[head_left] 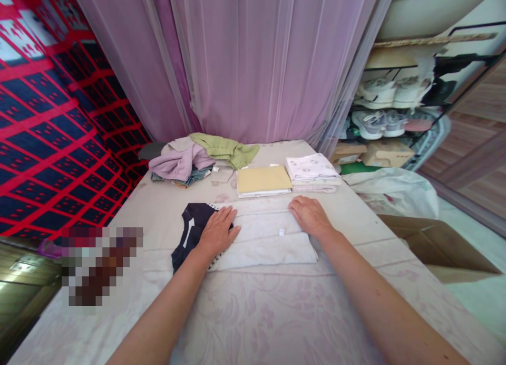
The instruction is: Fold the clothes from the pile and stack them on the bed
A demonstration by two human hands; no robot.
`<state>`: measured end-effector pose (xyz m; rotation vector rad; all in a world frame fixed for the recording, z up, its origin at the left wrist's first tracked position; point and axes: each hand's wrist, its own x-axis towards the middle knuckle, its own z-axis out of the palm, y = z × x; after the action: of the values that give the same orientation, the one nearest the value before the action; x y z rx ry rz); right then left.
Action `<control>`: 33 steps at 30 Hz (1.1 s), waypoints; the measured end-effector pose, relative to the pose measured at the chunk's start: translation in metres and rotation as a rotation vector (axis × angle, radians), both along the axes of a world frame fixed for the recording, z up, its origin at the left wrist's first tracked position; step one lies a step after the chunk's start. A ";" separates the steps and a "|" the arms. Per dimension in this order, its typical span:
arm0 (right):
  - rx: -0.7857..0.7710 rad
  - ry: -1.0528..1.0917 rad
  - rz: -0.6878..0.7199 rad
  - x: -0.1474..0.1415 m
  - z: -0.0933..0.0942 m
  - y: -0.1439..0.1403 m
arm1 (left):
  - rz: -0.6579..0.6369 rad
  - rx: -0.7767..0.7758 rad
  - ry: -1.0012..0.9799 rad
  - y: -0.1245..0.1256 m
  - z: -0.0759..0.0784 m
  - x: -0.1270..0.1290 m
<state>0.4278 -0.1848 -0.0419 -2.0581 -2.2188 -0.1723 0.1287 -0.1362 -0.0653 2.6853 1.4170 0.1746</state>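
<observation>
A folded shirt (261, 249) lies crosswise on the bed, pale grey-white over its body with a dark navy neck part (194, 222) on the left. Along the seam between the two colours runs a dotted trim. My left hand (218, 230) rests flat on the shirt by this seam, fingers stretched out. At the far right corner of the shirt, the fingers of my right hand (310, 216) are bent and pressed together on the cloth's edge; their tips are partly hidden. A small white tag (281, 232) shows on the pale cloth.
Beyond the shirt sit a folded yellow cloth (264, 179) and a folded white printed cloth (312, 167). Loose mauve (179, 162) and green clothes (227, 147) are heaped at the back left. A shoe rack (395, 107) and an open cardboard box (438, 243) stand right of the bed.
</observation>
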 end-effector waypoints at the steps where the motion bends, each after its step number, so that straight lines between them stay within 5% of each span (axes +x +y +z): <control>1: 0.006 -0.004 0.004 0.001 0.000 -0.001 | 0.000 0.004 0.001 0.000 0.000 0.000; 9: 0.001 0.081 -0.001 -0.003 0.007 -0.003 | 0.027 -0.040 -0.018 -0.002 0.006 0.003; 14: -0.030 0.250 0.153 -0.051 0.009 0.013 | 0.035 -0.005 -0.048 0.006 0.013 0.016; 18: -0.227 0.301 0.266 -0.089 -0.002 0.025 | 0.006 -0.062 0.010 0.017 0.010 0.025; 24: -0.333 0.237 0.119 -0.075 -0.007 0.024 | 0.023 -0.043 0.033 0.023 -0.001 0.023; 33: -0.271 0.200 -0.200 -0.038 -0.020 0.011 | 0.075 -0.084 0.032 0.022 0.003 0.024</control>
<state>0.3895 -0.1739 -0.0617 -2.3145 -2.0091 0.3230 0.1531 -0.1146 -0.0624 2.5814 1.4999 0.0767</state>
